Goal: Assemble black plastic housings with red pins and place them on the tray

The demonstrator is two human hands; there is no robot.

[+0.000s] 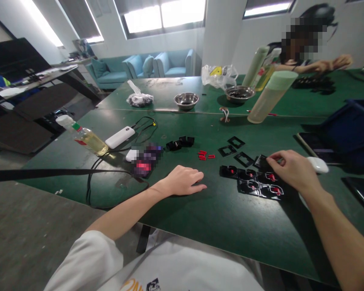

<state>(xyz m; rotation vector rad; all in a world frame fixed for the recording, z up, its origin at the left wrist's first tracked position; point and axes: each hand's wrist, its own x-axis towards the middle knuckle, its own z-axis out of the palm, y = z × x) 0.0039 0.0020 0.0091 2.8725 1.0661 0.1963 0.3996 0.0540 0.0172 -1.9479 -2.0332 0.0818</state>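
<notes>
My left hand (185, 180) lies palm down on the green table, fingers stretched out and holding nothing. Small red plastic pieces (202, 155) are just beyond its fingertips. My right hand (294, 167) pinches the edge of a black plastic frame (261, 161) between thumb and fingers; part of the frame is hidden by them. Below that hand sit several black square parts with red pieces inside (252, 186), laid side by side in rows. Loose black square frames (236, 142) lie a little farther off. A cluster of small black parts (180, 143) is beyond my left hand.
On the left are a bottle of yellow liquid (91, 140), a white power bank (120, 137) and cables. Metal bowls (186, 100), a tall pale-green-capped bottle (271, 99) and a blue bin (352, 125) stand farther back. Another person (315, 64) works across the table.
</notes>
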